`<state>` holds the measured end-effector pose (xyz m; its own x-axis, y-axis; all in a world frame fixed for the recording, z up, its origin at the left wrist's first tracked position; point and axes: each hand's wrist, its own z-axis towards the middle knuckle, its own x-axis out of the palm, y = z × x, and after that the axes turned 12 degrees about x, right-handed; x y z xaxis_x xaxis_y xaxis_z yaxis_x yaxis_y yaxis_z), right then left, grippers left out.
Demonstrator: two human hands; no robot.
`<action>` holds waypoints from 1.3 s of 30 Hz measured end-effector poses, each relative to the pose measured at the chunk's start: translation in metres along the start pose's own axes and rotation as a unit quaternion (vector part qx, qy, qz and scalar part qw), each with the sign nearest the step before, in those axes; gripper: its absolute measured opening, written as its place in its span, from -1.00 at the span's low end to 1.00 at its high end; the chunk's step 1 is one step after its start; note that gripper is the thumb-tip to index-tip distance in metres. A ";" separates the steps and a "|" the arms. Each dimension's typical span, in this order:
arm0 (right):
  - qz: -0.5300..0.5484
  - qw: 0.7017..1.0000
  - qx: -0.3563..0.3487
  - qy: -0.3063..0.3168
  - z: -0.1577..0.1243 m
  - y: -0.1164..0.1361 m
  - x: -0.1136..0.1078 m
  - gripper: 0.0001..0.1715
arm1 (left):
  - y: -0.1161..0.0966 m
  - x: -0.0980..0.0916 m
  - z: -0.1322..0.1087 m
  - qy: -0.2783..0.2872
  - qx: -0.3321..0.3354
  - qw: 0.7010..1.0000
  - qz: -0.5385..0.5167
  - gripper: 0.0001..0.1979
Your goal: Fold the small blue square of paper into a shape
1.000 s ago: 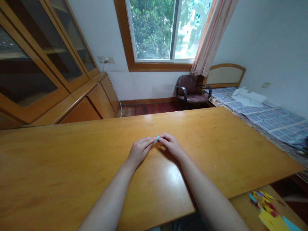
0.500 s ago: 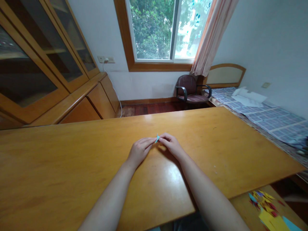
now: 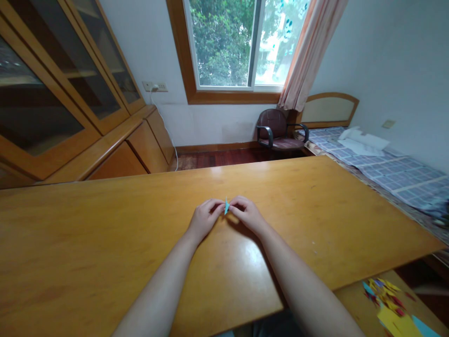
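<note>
Left of the grip, I am remotely viewing a glass-doored cabinet point(image 3: 70, 93). Straight beyond the grip, a window point(image 3: 255, 47) is showing green foliage point(image 3: 220, 47). Beyond and right, a pink curtain point(image 3: 313, 51) is hanging near a maroon armchair point(image 3: 275, 126); farther right of the grip, a checked sheet point(image 3: 396, 168) is lying on a bed point(image 3: 328, 111).

Bare forearms point(image 3: 161, 283) angled inward, left grip point(image 3: 205, 217) pinched, right grip point(image 3: 247, 215) pinched, the two nearly meeting

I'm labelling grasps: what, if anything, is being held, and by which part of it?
A small, pointed, light-blue paper piece: the left hand pinches its left side, the right hand its right.
</note>
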<state>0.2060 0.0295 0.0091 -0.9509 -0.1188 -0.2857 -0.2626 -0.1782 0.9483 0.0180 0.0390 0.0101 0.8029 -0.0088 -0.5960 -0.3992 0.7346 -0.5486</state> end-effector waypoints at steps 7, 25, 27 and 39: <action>-0.046 0.998 -0.041 -0.001 -0.003 0.001 0.002 -0.84 | -0.001 0.000 0.001 0.034 -0.022 0.999 -0.002 -0.79; -0.072 0.996 -0.058 -0.005 -0.004 0.002 0.004 -0.86 | -0.001 0.000 0.001 0.037 -0.026 0.998 0.036 -0.80; -0.072 0.996 -0.054 -0.011 -0.003 0.003 0.003 -0.86 | -0.001 0.000 0.000 0.037 -0.030 0.998 0.046 -0.81; -0.086 0.995 -0.030 -0.035 -0.003 0.004 0.004 -0.87 | 0.000 0.000 -0.003 0.038 -0.044 0.995 0.076 -0.84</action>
<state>0.2020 0.0253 0.0111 -0.9021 -0.0126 -0.4314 -0.4152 -0.2474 0.8755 0.0170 0.0373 0.0084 0.6966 0.0440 -0.7161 -0.5524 0.6699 -0.4961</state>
